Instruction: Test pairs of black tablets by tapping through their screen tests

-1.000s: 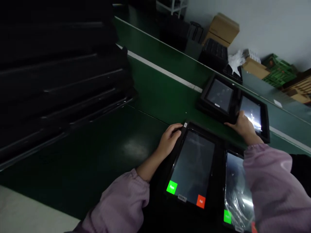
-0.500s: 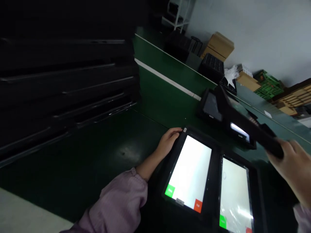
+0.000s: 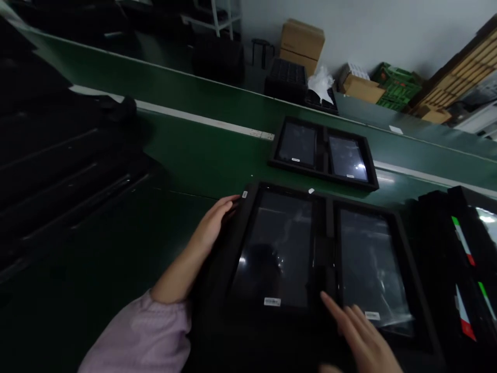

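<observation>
A black double-screen tablet unit (image 3: 329, 243) lies in front of me, its two dark screens under glossy film. My left hand (image 3: 209, 226) curls over that unit's left edge near the top corner. My right hand (image 3: 359, 334) lies with spread fingers on the lower middle of the same unit, below the right screen's white label. Farther along the green belt (image 3: 202, 155) sits a similar twin-screen unit (image 3: 323, 150), unlit and out of reach of both hands. At the right edge, a black stack of units (image 3: 438, 248) shows slivers of screens with green and red marks.
Long black stacked panels (image 3: 70, 145) fill the left side. A white strip (image 3: 194, 117) runs along the belt. Beyond its far edge stand cardboard boxes (image 3: 302, 45), black trays (image 3: 286, 80), green crates (image 3: 396, 88), and a white shelf frame (image 3: 213, 15) against a wall.
The near screens have gone from lit white with green and red buttons to dark. My right hand no longer holds a tilted black unit and now rests on the near one. The view has turned.
</observation>
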`<state>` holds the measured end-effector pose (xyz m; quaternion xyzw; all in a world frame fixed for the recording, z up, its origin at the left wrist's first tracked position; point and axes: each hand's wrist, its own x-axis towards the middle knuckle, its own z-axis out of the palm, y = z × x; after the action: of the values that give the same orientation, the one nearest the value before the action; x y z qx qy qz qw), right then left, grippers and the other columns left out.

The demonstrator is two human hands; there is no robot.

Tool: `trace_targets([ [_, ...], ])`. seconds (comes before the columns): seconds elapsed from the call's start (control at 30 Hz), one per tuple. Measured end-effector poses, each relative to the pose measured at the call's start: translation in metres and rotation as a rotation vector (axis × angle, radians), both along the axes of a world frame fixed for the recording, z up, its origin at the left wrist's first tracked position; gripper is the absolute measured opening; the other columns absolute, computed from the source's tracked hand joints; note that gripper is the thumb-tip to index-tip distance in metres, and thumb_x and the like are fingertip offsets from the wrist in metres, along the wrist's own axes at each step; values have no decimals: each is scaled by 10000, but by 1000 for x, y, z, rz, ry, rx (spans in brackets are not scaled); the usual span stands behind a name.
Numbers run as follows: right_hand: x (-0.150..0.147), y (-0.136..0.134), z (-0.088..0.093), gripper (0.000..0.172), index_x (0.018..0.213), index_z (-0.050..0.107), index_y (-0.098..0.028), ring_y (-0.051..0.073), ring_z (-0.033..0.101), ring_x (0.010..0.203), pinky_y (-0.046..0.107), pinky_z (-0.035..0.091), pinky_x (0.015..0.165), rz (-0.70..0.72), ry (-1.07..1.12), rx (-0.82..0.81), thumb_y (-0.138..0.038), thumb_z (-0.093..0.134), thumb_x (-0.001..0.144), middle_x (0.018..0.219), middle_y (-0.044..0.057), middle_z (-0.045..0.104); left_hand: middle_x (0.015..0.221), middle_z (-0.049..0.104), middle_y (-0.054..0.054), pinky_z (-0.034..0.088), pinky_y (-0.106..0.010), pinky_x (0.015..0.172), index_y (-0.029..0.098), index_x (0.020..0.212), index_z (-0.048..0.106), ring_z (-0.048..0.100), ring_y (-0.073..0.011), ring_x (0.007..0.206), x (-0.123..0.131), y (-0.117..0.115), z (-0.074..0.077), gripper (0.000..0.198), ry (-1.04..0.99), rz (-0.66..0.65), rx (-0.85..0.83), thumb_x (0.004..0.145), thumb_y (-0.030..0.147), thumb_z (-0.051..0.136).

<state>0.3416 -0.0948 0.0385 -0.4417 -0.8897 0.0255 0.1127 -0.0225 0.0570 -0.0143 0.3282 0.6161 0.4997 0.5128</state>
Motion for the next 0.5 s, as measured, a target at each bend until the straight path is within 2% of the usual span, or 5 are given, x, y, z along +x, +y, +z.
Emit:
trace_targets([
  [0.07, 10, 15, 8, 611, 1623, 460, -232, 223, 725, 837, 327, 631, 707, -123, 64, 38, -492, 512, 1073, 947, 57, 744, 1433, 718, -96, 425, -540, 1242, 261, 1277, 732, 590, -364, 1440, 6, -6, 19, 486, 287, -55, 18, 866, 514, 674],
  [0.13, 34, 32, 10, 461, 1397, 659, -233, 302, 701, 964, 461, 623, 811, -311, 81, 233, -510, 504, 1063, 1042, 117, 722, 1612, 576, -111, 350, -553, 1296, 261, 1407, 656, 487, -351, 1541, 24, -10, 39, 543, 584, -191, 129, 913, 487, 640],
  [0.23, 74, 62, -9, 634, 1139, 751, -192, 506, 548, 1353, 729, 506, 1034, -538, 7, 316, -701, 390, 1031, 1278, 236, 670, 1788, 321, -153, 321, -563, 1315, 218, 1591, 481, 319, -362, 1645, 67, -8, 56, 677, 769, -546, 250, 985, 505, 571],
  [0.37, 100, 100, -49, 768, 1060, 753, -156, 549, 439, 1479, 787, 417, 1130, -682, 51, 275, -803, 346, 975, 1370, 310, 633, 1830, 112, -245, 275, -638, 1314, 159, 1702, 217, 124, -432, 1682, 126, 9, 44, 936, 902, -841, 301, 943, 502, 643],
  [0.5, 105, 117, -62, 743, 999, 736, -151, 508, 427, 1512, 758, 354, 1219, -695, 180, 278, -810, 395, 950, 1409, 302, 625, 1803, 133, -315, 118, -703, 1326, 87, 1687, 160, 87, -447, 1681, 147, 17, 19, 979, 1100, -756, 410, 896, 346, 676],
])
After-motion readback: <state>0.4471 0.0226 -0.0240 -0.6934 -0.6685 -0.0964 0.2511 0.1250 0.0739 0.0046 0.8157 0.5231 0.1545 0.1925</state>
